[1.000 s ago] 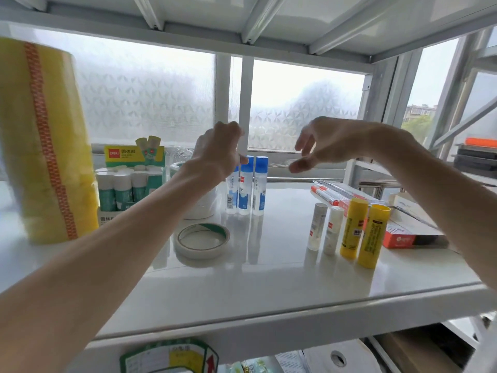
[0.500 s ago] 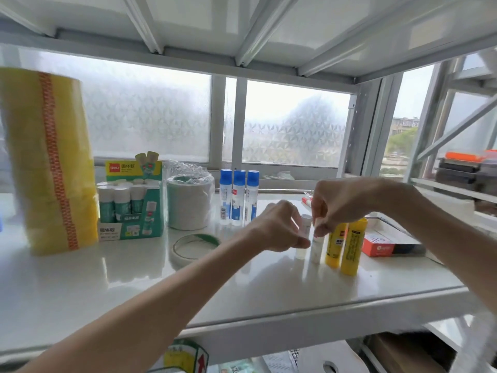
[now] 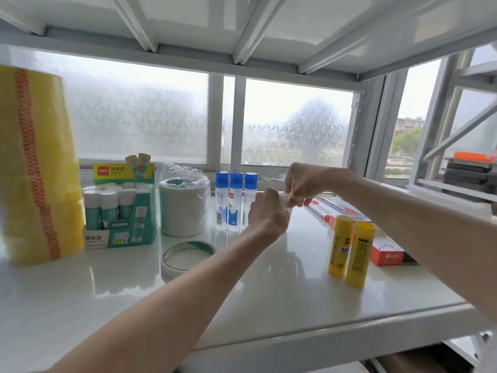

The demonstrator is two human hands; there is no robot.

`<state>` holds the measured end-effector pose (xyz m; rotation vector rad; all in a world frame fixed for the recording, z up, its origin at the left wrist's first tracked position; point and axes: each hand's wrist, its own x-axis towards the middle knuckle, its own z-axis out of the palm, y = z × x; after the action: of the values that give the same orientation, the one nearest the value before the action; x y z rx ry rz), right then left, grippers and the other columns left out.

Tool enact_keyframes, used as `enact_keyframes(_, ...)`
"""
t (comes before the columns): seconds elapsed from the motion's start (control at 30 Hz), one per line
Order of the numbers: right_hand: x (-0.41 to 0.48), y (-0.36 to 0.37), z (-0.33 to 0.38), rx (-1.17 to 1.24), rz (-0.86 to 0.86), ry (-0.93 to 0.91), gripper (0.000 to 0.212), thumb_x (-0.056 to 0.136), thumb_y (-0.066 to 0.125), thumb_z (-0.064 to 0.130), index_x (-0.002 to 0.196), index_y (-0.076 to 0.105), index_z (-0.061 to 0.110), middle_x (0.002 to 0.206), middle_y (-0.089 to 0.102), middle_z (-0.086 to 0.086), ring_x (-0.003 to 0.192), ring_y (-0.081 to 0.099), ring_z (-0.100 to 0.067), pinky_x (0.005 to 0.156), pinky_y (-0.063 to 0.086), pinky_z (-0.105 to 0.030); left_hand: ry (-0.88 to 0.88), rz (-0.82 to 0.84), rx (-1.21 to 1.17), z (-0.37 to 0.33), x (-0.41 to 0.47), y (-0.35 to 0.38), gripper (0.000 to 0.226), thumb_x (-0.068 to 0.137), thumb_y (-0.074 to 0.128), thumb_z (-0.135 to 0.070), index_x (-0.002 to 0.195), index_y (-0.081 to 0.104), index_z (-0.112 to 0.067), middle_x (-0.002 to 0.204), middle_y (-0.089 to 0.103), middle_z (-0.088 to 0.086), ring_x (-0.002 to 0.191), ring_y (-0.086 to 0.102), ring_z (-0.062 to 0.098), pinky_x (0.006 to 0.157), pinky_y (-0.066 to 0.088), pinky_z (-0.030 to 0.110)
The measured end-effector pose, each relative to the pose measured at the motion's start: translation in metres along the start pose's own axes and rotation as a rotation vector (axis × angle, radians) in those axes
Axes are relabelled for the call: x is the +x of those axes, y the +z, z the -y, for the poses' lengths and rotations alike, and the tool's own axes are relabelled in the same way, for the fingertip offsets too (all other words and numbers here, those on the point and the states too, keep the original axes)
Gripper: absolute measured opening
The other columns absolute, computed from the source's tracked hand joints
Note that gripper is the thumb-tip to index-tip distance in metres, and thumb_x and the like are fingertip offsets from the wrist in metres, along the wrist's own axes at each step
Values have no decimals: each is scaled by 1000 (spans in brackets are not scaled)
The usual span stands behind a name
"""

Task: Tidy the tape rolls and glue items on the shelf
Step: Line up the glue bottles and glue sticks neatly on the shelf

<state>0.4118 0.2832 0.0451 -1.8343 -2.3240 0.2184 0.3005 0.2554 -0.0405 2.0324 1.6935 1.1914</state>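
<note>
Fingers [image 3: 291,201] of both hands are pinching small white glue sticks [image 3: 283,196], held upright just right of the blue-capped clear glue bottles [image 3: 236,200], nearer the shelf's [image 3: 269,305] back edge.

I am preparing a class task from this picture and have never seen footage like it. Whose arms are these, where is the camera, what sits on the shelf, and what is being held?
There is no machine here: a person wears a wide-angle camera on the head, so you see their own two arms reaching forward. The left hand and right hand meet over the white shelf, pinching small white items; the hands hide what these are. On the shelf stand a tall yellow tape stack, a green glue stick box, wrapped white tape rolls, three blue-capped glue bottles, and two yellow glue sticks. One loose tape roll lies flat.
</note>
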Motion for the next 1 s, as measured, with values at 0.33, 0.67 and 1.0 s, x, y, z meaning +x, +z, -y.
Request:
enact_keyframes(0.33, 26, 11, 3, 48, 23, -14, 27, 73, 80, 1, 97, 70, -4, 80, 74, -14, 56, 73, -14, 55, 60, -27, -50, -66, 28, 9, 8, 12, 33, 93, 60, -24, 119, 58, -5, 120, 59, 16, 110, 59, 34, 80, 46, 36)
enact_keyframes(0.67, 13, 6, 0, 17, 23, 4, 54, 75, 80, 5, 124, 57, 3, 91, 71, -14, 67, 74, -20, 58, 59, -28, -45, -29, 98, 7, -2, 17, 33, 94, 55, -15, 125, 51, -4, 125, 54, 18, 117, 54, 33, 92, 43, 36)
enact_keyframes(1.0, -138, -43, -38, 138, -464, -2, 16, 92, 58, 8, 107, 63, 7, 87, 69, -10, 66, 68, -16, 54, 49, -19, 61, -29, -11, -16, -53, -26, 14, 82, 56, -3, 95, 60, -4, 101, 61, 15, 95, 59, 32, 73, 47, 33)
